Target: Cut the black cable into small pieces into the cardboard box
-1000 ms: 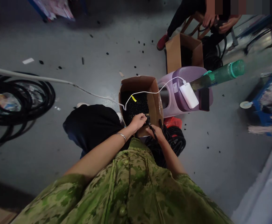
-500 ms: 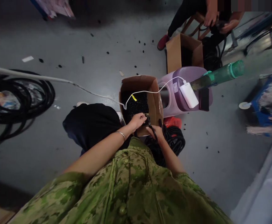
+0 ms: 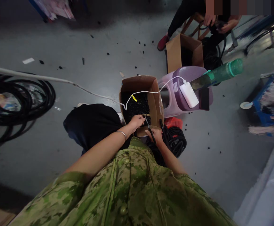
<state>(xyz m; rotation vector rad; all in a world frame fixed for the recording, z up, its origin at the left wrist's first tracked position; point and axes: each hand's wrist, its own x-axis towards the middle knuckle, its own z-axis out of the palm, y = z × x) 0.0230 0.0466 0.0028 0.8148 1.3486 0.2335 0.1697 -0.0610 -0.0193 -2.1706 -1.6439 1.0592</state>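
My right hand (image 3: 156,135) is closed round the black handles of a pair of scissors (image 3: 150,129), whose blades point up and left. Close to the blade tips, my left hand (image 3: 137,121) is pinched; whatever its fingers hold is too small to make out. Both hands are over the near part of an open cardboard box (image 3: 156,108). Small black pieces (image 3: 137,106) fill the bottom of that box. A white cable (image 3: 144,92) with a yellow tag crosses above it.
A purple plastic stool (image 3: 172,84) carries a white power bank (image 3: 189,94) and a green bottle (image 3: 223,72). Coiled black tubing (image 3: 178,142) lies right of the box, and another black coil (image 3: 21,117) at left. Behind, a seated co-worker's hands (image 3: 221,26) work above another box (image 3: 174,51).
The scissors' blades now show more clearly between my hands. My left hand has shifted slightly left, and the whole view has moved a little.
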